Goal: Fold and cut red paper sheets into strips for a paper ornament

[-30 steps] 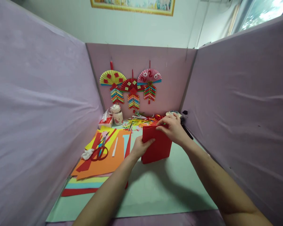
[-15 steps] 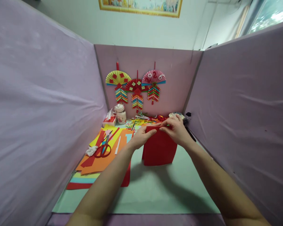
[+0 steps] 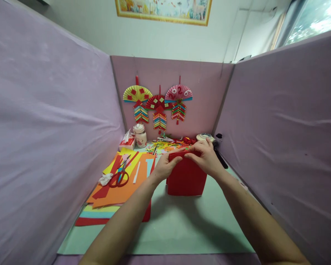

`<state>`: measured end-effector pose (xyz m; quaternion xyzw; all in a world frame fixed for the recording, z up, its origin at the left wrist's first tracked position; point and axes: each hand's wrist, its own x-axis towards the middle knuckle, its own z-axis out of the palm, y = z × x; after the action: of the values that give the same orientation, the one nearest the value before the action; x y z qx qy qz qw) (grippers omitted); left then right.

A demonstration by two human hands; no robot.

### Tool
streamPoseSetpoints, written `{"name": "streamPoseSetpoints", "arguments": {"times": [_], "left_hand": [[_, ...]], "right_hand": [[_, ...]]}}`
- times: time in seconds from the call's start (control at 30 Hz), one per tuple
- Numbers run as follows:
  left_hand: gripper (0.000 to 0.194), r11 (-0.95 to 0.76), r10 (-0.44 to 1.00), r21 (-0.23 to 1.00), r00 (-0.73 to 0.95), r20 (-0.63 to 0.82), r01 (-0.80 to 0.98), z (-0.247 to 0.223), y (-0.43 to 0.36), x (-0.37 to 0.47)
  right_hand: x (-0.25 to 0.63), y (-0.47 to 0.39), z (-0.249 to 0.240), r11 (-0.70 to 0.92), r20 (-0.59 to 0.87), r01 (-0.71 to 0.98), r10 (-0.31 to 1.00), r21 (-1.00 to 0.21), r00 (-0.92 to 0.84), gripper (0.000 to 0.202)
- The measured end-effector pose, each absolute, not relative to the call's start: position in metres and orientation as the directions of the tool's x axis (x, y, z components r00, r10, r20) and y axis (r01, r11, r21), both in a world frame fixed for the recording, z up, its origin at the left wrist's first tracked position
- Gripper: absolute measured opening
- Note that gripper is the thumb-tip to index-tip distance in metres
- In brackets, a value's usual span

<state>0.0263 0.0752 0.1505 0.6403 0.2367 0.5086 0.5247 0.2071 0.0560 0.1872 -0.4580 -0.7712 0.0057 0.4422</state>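
Comprises a pale green surface (image 3: 165, 241) bearing orange paper (image 3: 127, 193) and, to its right, folded red paper (image 3: 187, 182). Stands upright with broad face toward the camera, upper edge running left to right, long axis unclear. Is clamped along the top in the grip of left hand (image 3: 166, 166) and right hand (image 3: 205, 156).

The left hand (image 3: 164, 165) and the right hand (image 3: 206, 157) grip the top edge of folded red paper (image 3: 186, 182), upright over the pale green table (image 3: 179, 232). To the left, red-handled scissors (image 3: 122, 172) lie on coloured sheets (image 3: 131, 191); behind, three fan ornaments (image 3: 157, 101) hang on a pink panel (image 3: 205, 99) and a white jar (image 3: 141, 139) stands beside a tissue box (image 3: 127, 143).
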Motion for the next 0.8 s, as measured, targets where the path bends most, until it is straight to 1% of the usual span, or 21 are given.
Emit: {"name": "streamPoseSetpoints", "arguments": {"times": [0.1,0.23,0.37,0.57,0.63,0.7,0.8], "left_hand": [[0.049,-0.325,0.841,0.918,0.376,0.39,-0.226,0.151,0.073,0.025],[0.043,-0.338,0.836,0.916,0.378,0.398,-0.218,0.15,0.075,0.026],[0.039,-0.317,0.852,0.931,0.377,0.362,-0.179,0.146,0.077,0.027],[0.042,-0.306,0.862,0.941,0.378,0.337,-0.142,0.148,0.077,0.027],[0.047,-0.272,0.852,0.951,0.423,0.309,-0.147,0.148,0.078,0.023],[0.052,-0.218,0.82,0.967,0.512,0.256,-0.134,0.142,0.081,0.018],[0.058,-0.161,0.758,0.985,0.633,0.159,-0.055,0.127,0.084,0.01]], "right_hand": [[0.207,0.054,0.188,0.589,0.676,0.697,0.709,-0.41,-0.202,0.017],[0.207,0.053,0.188,0.595,0.683,0.689,0.703,-0.413,-0.198,0.017],[0.208,0.052,0.187,0.603,0.694,0.69,0.691,-0.399,-0.202,0.018],[0.21,0.052,0.187,0.605,0.698,0.698,0.685,-0.383,-0.21,0.017],[0.211,0.052,0.188,0.61,0.696,0.695,0.683,-0.38,-0.22,0.017],[0.212,0.052,0.188,0.619,0.688,0.691,0.685,-0.374,-0.241,0.016],[0.214,0.054,0.188,0.628,0.68,0.683,0.686,-0.373,-0.259,0.016]]}}
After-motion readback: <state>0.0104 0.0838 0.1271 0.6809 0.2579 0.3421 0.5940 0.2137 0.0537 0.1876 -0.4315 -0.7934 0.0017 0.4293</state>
